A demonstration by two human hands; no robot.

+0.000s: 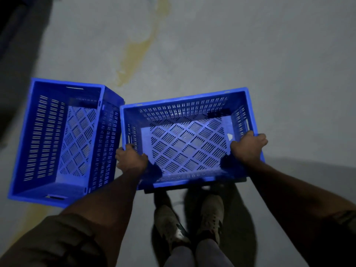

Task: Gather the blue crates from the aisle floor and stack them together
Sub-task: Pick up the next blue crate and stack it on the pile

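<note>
I hold an empty blue slotted crate in front of me, above my feet. My left hand grips its near left rim, and my right hand grips its near right rim. A second blue crate stands on the floor to the left, its right side touching or almost touching the held crate's left corner. Both crates are open on top and show a diamond-patterned perforated bottom.
The grey concrete floor stretches ahead, with a yellowish streak running from the top centre toward the left crate. A dark edge lies along the far left. My shoes are below the held crate.
</note>
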